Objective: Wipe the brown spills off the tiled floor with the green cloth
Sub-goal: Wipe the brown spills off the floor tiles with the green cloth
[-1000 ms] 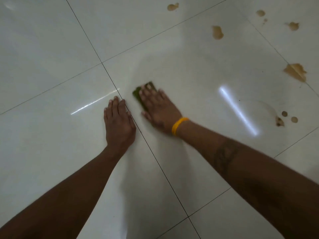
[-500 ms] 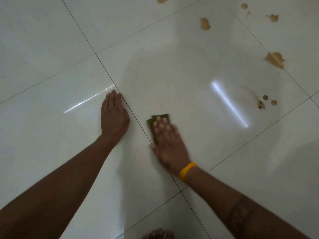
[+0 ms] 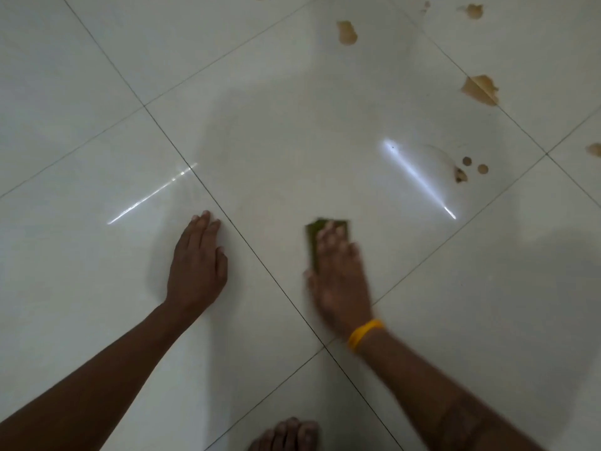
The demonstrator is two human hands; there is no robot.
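We see the left hand (image 3: 198, 262) spread flat on the tiled floor (image 3: 81, 125), apparently to brace the crouch, while the right hand (image 3: 338, 275) presses the green cloth (image 3: 313, 237) under straight fingers on the neighbouring tile, likely mid-stroke. The brown spills (image 3: 481, 89) remain unwiped toward the floor's far right. No containers are in sight.

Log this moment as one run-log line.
right hand: pressing green cloth flat on tiled floor | left hand: flat on floor, bracing | brown spills: unwiped, far right | state: wiping
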